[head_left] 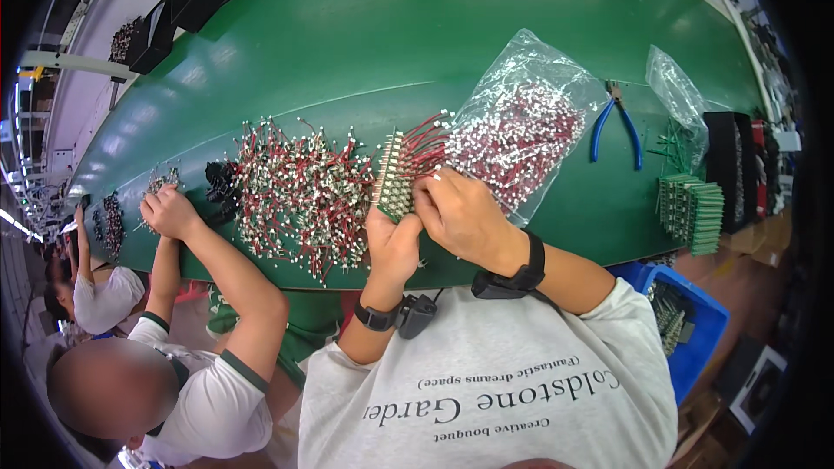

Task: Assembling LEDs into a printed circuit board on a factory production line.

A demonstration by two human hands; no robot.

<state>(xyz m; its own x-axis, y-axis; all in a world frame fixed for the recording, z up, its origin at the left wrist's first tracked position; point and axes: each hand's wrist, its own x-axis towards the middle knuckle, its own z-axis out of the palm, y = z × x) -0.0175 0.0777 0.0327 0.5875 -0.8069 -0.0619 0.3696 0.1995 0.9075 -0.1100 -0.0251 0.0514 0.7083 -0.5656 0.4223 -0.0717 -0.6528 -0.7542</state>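
Observation:
My left hand [393,247] is closed on the lower end of a narrow green circuit board panel [395,178], held tilted above the table. Rows of small metallic parts cover the panel, and red wires [426,143] with white ends fan out from its right side. My right hand [465,215] is pinched at the panel's right edge, close to those wires; what lies between its fingertips is too small to make out. Left of my hands spreads a big heap of red-wired pieces [300,195]. To the right, a clear plastic bag [521,135] contains many red wires with white connectors.
Blue-handled cutters [616,126] lie right of the bag. Farther right are a stack of green boards [691,213], another clear bag [676,91] and a black box [730,169]. A blue bin [699,330] stands below the table edge. At left, a co-worker's hands [169,210] handle small parts.

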